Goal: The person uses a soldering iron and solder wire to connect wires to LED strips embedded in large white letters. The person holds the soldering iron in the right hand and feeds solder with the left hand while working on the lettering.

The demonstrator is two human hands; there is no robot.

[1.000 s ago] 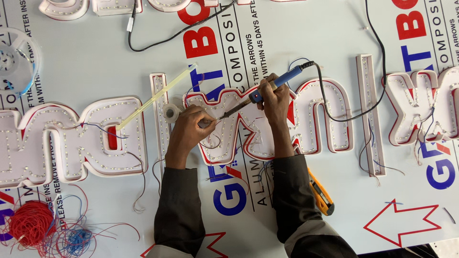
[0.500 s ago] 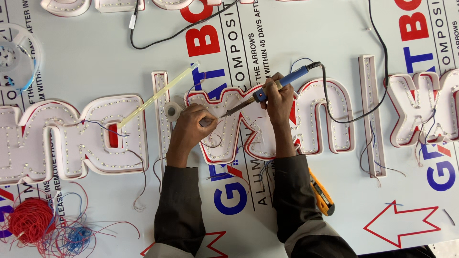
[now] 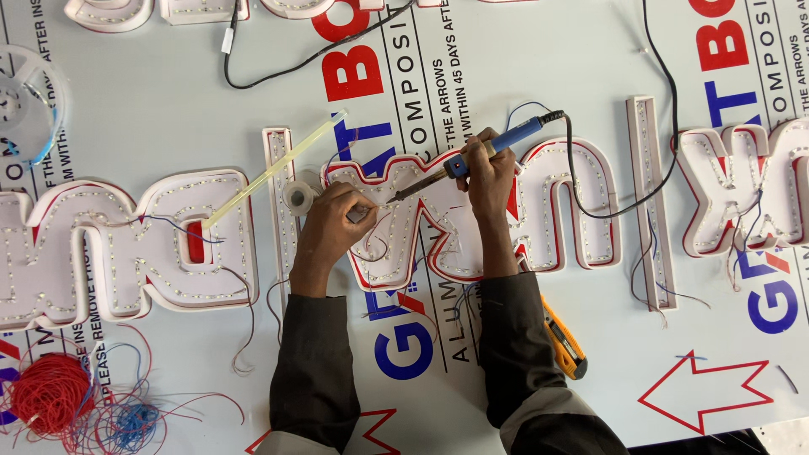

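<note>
Our right hand [image 3: 489, 173] grips the blue-handled soldering iron [image 3: 472, 156], its tip slanting toward eight o'clock into the white channel letter [image 3: 438, 244] at centre. Our left hand [image 3: 333, 227] pinches thin wires [image 3: 364, 212] there, fingers closed. A solder roll [image 3: 298, 197] lies at its ten o'clock; a yellow utility knife [image 3: 565, 345] at five o'clock of the right forearm.

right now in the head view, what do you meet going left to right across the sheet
red wire coil → glue stick → tape roll → left hand → soldering iron in right hand → yellow knife → red arrow
</note>
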